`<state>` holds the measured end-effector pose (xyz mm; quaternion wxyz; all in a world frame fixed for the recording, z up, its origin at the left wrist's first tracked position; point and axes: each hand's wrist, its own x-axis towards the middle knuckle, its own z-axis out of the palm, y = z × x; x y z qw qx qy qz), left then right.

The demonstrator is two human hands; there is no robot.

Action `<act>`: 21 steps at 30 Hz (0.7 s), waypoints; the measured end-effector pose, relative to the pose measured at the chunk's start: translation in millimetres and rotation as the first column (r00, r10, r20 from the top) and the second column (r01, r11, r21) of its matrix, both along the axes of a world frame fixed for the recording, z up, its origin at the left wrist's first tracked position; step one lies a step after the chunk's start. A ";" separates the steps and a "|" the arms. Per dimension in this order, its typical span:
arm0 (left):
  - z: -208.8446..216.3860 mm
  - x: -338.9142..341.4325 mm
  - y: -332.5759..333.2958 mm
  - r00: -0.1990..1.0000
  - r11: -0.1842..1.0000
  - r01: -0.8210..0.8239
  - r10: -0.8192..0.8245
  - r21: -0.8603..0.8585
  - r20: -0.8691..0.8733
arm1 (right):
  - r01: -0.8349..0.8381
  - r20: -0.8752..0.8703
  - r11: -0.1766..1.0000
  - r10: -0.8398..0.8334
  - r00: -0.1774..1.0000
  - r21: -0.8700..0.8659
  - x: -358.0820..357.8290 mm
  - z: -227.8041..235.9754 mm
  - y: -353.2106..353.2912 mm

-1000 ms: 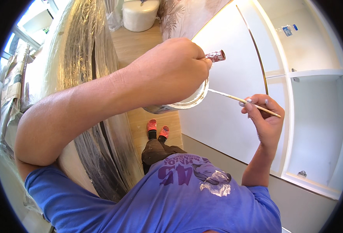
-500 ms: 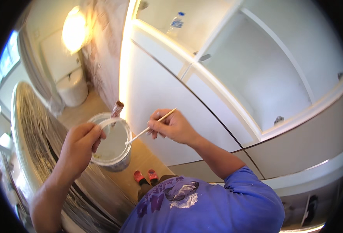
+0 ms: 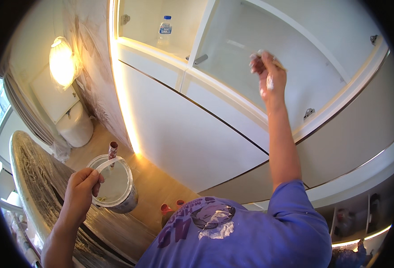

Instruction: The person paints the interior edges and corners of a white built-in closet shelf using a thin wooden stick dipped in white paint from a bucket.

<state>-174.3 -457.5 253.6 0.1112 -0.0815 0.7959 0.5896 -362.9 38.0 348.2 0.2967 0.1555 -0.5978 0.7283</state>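
Note:
My left hand (image 3: 84, 185) is closed round the white strap handle of a plastic bucket (image 3: 131, 181), which hangs at lower left. Whitish material lines the bucket's inside. A reddish-brown, paint-spotted tube (image 3: 112, 150) stands up from its far side. Raised at upper right, my right hand (image 3: 269, 75) is in front of an open cabinet compartment (image 3: 250, 33), with white smears on its fingers and wrist. Its fingers are curled and partly blurred; a bit of a thin wooden stick (image 3: 281, 65) shows beside them, the remainder hidden.
A water bottle (image 3: 164, 29) stands in the left compartment. White cabinet doors (image 3: 179, 134) run below, beside a lit strip (image 3: 124, 102). A plastic-wrapped curved panel (image 3: 31, 178) rises at left. Farther back are a glowing lamp (image 3: 62, 62) and a white rounded seat (image 3: 76, 125).
My right hand has lifted away from the bucket, up and right to the compartment. The bucket in my left hand sits slightly lower and farther left in view.

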 end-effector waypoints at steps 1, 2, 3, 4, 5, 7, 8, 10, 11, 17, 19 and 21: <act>0.5 -0.8 2.3 1.000 1.000 0.013 -0.013 -0.001 0.009 | 0.084 -0.046 0.996 -0.082 0.996 0.044 -13.9 9.4 15.8; 0.4 -2.2 4.3 1.000 1.000 0.026 -0.026 -0.005 0.002 | 0.166 -0.096 0.983 -0.158 0.983 0.083 -31.2 16.3 31.2; -0.6 -3.9 6.0 0.999 0.999 0.039 -0.039 -0.007 -0.002 | 0.248 -0.148 0.961 -0.229 0.962 0.121 -46.9 21.4 44.1; -1.4 -4.3 6.5 0.999 0.999 0.044 -0.044 -0.010 -0.006 | 0.329 -0.178 0.926 -0.297 0.938 0.186 -63.8 24.2 52.2; -2.8 -4.0 6.1 0.999 0.999 0.033 -0.033 -0.006 -0.003 | 0.403 -0.213 0.881 -0.356 0.910 0.247 -81.4 25.3 57.8; -6.8 -3.9 3.8 1.000 1.000 0.011 -0.011 0.002 0.003 | 0.494 -0.221 0.799 -0.442 0.869 0.343 -112.5 25.7 66.6; -7.2 -4.4 2.2 1.000 1.000 0.004 -0.004 -0.006 0.015 | 0.582 -0.333 0.691 -0.479 0.813 0.428 -124.2 26.2 69.3; -9.1 -5.6 0.3 0.999 1.000 -0.002 0.003 -0.021 0.038 | 0.738 -0.558 0.419 -0.483 0.675 0.529 -144.2 26.8 78.3; -10.7 -5.6 -1.0 0.999 1.000 -0.010 0.011 -0.024 0.044 | 0.736 -0.568 0.391 -0.469 0.676 0.553 -150.5 24.6 79.3; -23.0 -7.8 -2.8 0.998 0.998 -0.038 0.040 -0.043 0.039 | 0.743 -0.679 0.104 -0.338 0.652 0.661 -173.3 12.0 92.5; -28.7 -8.8 -5.4 0.997 0.998 -0.044 0.047 -0.054 0.053 | 0.768 -0.743 0.043 -0.224 0.630 0.638 -178.2 9.6 96.4; -35.5 -10.9 -7.3 0.997 0.996 -0.055 0.058 -0.069 0.046 | 0.751 -0.730 0.034 -0.213 0.650 0.659 -179.6 6.3 98.6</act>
